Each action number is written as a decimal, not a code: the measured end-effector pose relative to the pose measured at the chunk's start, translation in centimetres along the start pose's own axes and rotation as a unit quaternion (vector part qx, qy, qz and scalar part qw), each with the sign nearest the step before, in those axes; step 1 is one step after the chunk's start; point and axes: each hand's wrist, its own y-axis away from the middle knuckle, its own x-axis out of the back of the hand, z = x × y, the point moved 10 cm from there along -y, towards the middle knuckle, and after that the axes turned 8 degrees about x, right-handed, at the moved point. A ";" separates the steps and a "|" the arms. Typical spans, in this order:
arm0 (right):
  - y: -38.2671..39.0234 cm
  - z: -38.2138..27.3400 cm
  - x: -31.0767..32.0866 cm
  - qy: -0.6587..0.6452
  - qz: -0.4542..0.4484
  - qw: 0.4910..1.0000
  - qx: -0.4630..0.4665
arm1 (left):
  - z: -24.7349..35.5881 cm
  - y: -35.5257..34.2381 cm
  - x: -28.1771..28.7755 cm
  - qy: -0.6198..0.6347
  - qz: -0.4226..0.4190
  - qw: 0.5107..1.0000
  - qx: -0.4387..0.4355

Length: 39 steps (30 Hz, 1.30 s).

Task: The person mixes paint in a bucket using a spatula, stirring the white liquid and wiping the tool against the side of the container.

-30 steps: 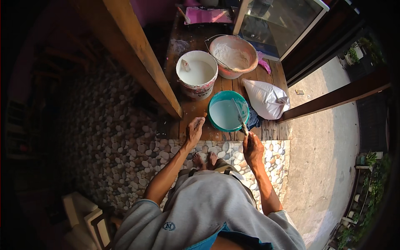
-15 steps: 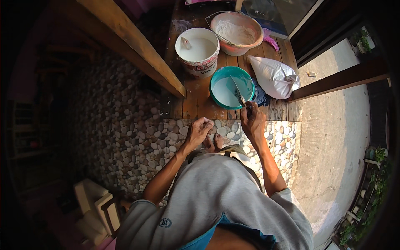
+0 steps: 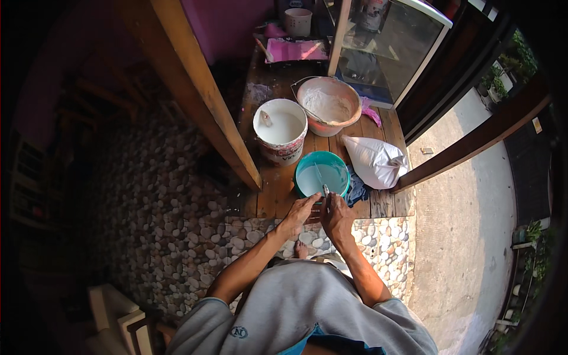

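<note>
A teal plastic basin (image 3: 297, 182) with a smooth white mixture (image 3: 309, 181) in it stands near the front edge of the wooden table. My right hand (image 3: 338, 220) is closed round the handle of a putty knife (image 3: 325, 188). The knife's thin triangular blade reaches over the white mixture. At the basin's near rim, my left hand (image 3: 300, 214) has its fingers stretched out toward the knife handle, beside my right hand. Whether its fingertips touch the rim or the handle cannot be made out.
Behind the basin stand a white pail (image 3: 279, 155) of white liquid and an orange bucket (image 3: 345, 125) holding pale powder. A tied white bag (image 3: 376, 163) and a dark cloth (image 3: 357, 188) lie to the right. Wooden posts (image 3: 219, 118) flank the table (image 3: 269, 204); a pink tray (image 3: 296, 49) sits behind.
My right hand has drawn inward with the putty knife, and my left hand has moved up beside it at the basin, its fingers straightening. The view has tilted up toward the table's far end.
</note>
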 end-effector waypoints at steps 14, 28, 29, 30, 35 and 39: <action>-0.7 -2.1 -1.4 -0.136 -0.219 0.963 -0.077 | -0.1 -1.8 4.0 -0.009 -0.088 0.995 0.055; -10.1 4.3 1.4 -0.207 -0.119 0.966 -0.100 | 1.6 -1.4 3.8 -0.145 -0.104 0.983 -0.041; -8.9 5.3 1.2 -0.231 -0.110 0.962 -0.098 | 1.8 -1.6 4.4 -0.192 -0.073 0.977 -0.062; -7.3 6.8 0.7 -0.232 -0.110 0.961 -0.105 | 1.9 -1.5 4.7 -0.241 -0.043 0.966 -0.081; -1.6 10.1 -1.1 -0.302 -0.157 0.916 -0.214 | 2.2 -0.8 5.3 -0.267 -0.030 0.960 -0.079; 1.3 10.9 -1.1 -0.305 -0.160 0.900 -0.268 | 1.6 -0.6 5.9 -0.251 -0.042 0.962 -0.103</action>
